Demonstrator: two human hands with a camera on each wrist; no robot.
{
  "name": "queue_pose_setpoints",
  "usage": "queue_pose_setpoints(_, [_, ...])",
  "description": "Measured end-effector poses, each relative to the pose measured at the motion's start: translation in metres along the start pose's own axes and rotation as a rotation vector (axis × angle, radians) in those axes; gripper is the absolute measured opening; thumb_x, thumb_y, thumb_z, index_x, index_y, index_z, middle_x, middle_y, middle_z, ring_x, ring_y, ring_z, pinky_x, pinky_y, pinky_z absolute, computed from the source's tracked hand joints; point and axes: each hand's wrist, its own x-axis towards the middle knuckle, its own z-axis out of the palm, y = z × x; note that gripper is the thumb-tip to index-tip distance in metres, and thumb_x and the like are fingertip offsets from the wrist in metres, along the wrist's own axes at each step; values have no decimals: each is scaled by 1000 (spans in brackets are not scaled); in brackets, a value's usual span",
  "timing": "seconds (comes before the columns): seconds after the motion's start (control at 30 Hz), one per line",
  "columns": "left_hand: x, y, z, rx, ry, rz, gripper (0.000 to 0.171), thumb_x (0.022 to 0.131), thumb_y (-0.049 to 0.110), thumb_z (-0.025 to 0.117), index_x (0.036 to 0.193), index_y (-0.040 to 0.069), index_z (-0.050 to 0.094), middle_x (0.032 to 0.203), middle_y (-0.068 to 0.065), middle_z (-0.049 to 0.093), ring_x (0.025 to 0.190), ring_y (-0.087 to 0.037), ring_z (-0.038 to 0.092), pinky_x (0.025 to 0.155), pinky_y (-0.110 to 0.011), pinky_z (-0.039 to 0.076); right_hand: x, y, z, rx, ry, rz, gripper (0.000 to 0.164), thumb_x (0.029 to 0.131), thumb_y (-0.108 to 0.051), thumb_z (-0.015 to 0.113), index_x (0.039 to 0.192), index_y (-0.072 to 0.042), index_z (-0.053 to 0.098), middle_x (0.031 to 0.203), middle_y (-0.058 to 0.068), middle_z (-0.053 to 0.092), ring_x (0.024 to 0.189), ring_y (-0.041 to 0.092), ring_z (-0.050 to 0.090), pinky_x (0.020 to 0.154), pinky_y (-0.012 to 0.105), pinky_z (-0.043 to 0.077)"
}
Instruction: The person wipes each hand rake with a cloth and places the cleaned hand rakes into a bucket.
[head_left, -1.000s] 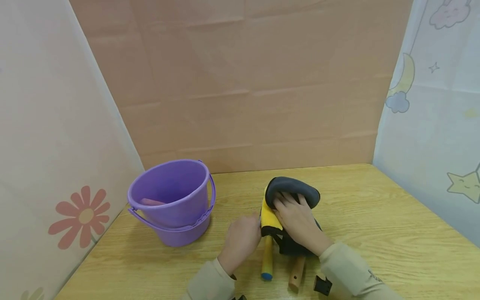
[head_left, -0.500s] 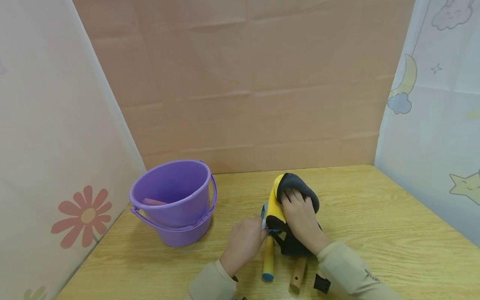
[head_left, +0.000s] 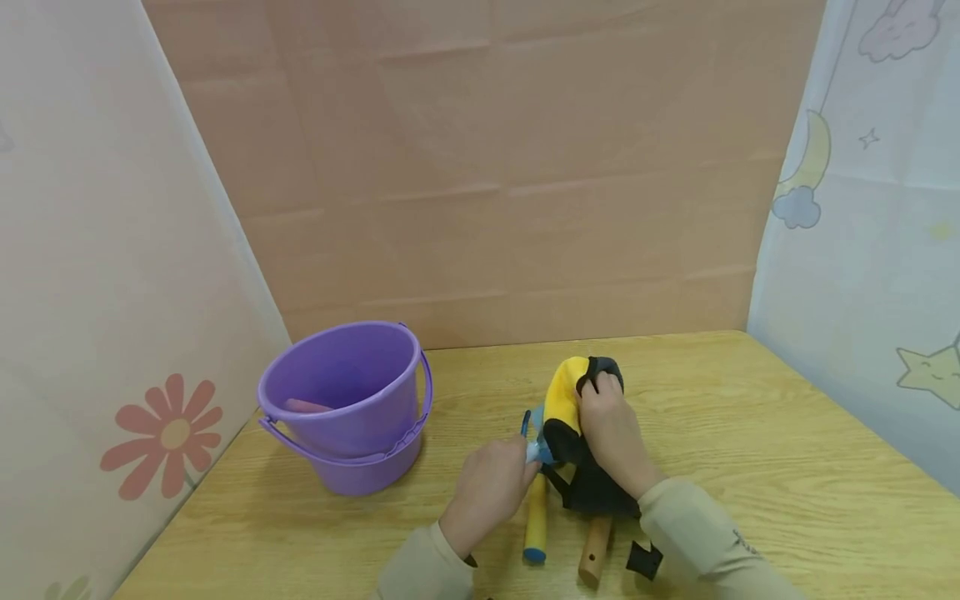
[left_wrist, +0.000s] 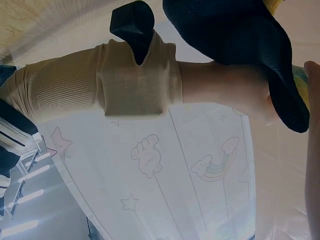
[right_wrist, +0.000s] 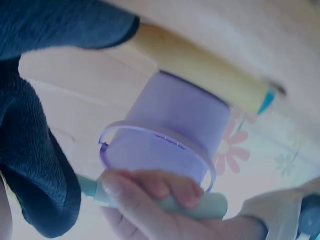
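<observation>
In the head view, my right hand grips the upper edge of a yellow and black fabric piece, with fingers curled over its dark rim. It looks like a soft pouch or glove; I cannot tell which. My left hand is just left of it, fingers wrapped around a pale blue-green handle, seen in the right wrist view. A light blue part shows between the left hand and the fabric. A yellow handle with a blue end and a wooden handle stick out below the fabric; their other ends are hidden.
A purple bucket with a pink item inside stands at the left of the wooden table. A small black piece lies near the right sleeve. Patterned sheets hang on both sides, and a brown backdrop stands behind.
The fabric's wide dark opening has folded narrower as my right hand closes on its rim. The light blue part beside my left hand has come into view, and that hand has shifted slightly right.
</observation>
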Motion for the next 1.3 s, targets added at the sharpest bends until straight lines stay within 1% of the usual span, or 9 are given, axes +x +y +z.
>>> queue_pose_setpoints(0.13, [0, 0, -1, 13, -19, 10, 26, 86, 29, 64, 72, 10, 52, 55, 4, 40, 46, -7, 36, 39, -21, 30, 1, 0, -2, 6, -70, 60, 10, 76, 13, 62, 73, 11, 53, 67, 15, 44, 59, 26, 44, 53, 36, 48])
queue_pose_setpoints(0.3, [-1, -1, -1, 3, -31, 24, 27, 86, 30, 64, 72, 10, 52, 55, 4, 39, 46, -7, 35, 40, -21, 30, 3, 0, -8, 112, -137, 186, 10, 78, 9, 63, 77, 12, 54, 65, 14, 48, 58, 27, 51, 57, 39, 48])
queue_pose_setpoints(0.57, [1, -4, -3, -37, -66, 24, 25, 86, 28, 64, 72, 11, 53, 57, 5, 39, 48, -6, 35, 41, -20, 30, 3, 3, -13, 380, -136, 363, 7, 82, 11, 59, 78, 11, 53, 59, 8, 45, 53, 16, 40, 48, 27, 37])
queue_pose_setpoints(0.7, [1, -6, -2, -65, -85, 13, 26, 86, 26, 64, 70, 11, 51, 56, 5, 37, 48, -6, 33, 42, -20, 29, 3, 5, -16, 506, -159, 498, 7, 89, 5, 52, 85, 11, 54, 61, 7, 46, 54, 12, 42, 49, 22, 37])
queue_pose_setpoints(0.8, [1, -7, -2, -90, -91, 1, 27, 86, 25, 65, 68, 11, 50, 56, 4, 36, 48, -6, 33, 42, -20, 28, 3, 5, -19, 553, -149, 555, 10, 92, 1, 49, 86, 9, 53, 63, 7, 46, 54, 10, 43, 50, 21, 38])
queue_pose_setpoints(0.87, [1, -7, -2, -109, -95, -15, 28, 86, 25, 65, 67, 11, 50, 57, 4, 37, 49, -7, 33, 43, -21, 29, 3, 6, -20, 563, -124, 576, 12, 92, 1, 49, 84, 8, 52, 62, 6, 45, 53, 9, 42, 49, 21, 37])
queue_pose_setpoints(1.0, [1, -9, -2, -129, -114, -50, 29, 86, 26, 64, 66, 11, 49, 56, 4, 38, 48, -7, 34, 42, -21, 30, 7, 8, -26, 564, -19, 598, 11, 92, 3, 48, 85, 11, 53, 63, 9, 46, 54, 5, 43, 49, 18, 38])
queue_pose_setpoints(1.13, [1, -13, -2, -122, -111, -66, 31, 86, 26, 63, 65, 11, 48, 55, 4, 38, 46, -7, 34, 41, -21, 29, 14, 13, -32, 580, 98, 628, 15, 93, 2, 46, 94, 14, 54, 71, 14, 50, 58, 0, 46, 52, 13, 40])
queue_pose_setpoints(1.3, [1, -15, -3, -123, -99, -68, 31, 87, 27, 63, 65, 11, 49, 55, 4, 39, 46, -7, 34, 40, -21, 29, 19, 15, -37, 656, 202, 699, 19, 95, -1, 44, 103, 13, 54, 77, 6, 51, 61, -3, 49, 55, 10, 42])
